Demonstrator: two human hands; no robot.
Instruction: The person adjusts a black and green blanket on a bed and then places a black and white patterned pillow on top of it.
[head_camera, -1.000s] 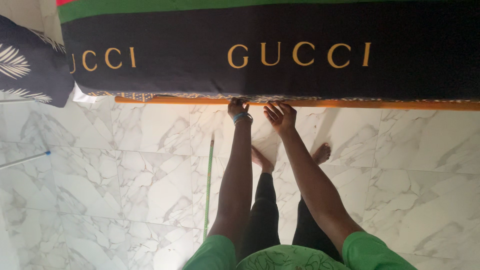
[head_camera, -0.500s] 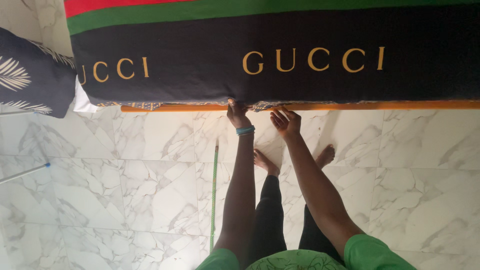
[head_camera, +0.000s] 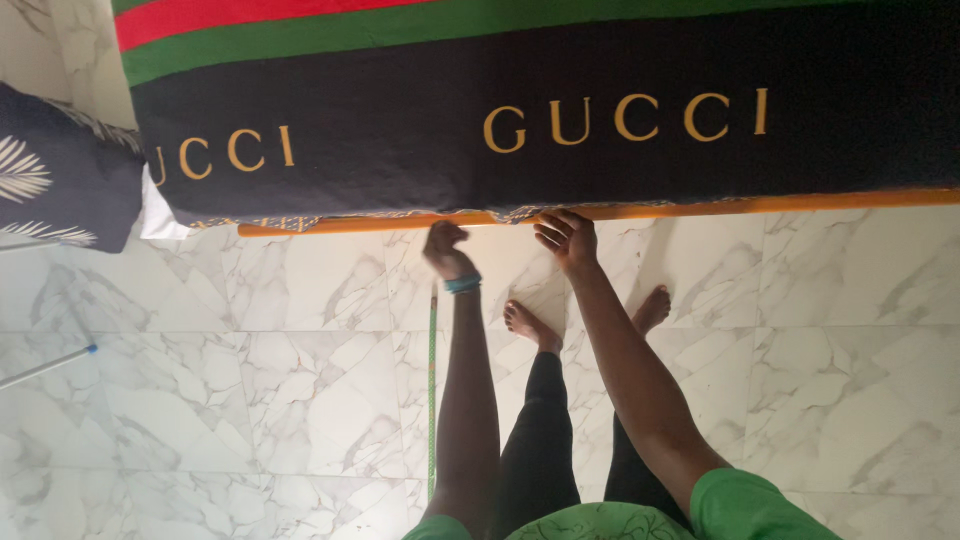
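Since the earlier frame both hands have dropped slightly below the bed edge. The black bedspread (head_camera: 520, 110) overhangs the orange frame (head_camera: 760, 205). Left hand (head_camera: 445, 250) curled, right hand (head_camera: 568, 238) loosely cupped, both just touching the bedspread's lower edge.

A black bedcover (head_camera: 560, 120) with red and green stripes and gold lettering spans twelve o'clock, lower edge hanging over an orange border.

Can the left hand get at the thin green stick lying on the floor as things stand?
Probably yes. The left hand is up at the edge of the black bedspread, and the green stick lies on the marble floor directly below that arm, with nothing between them.
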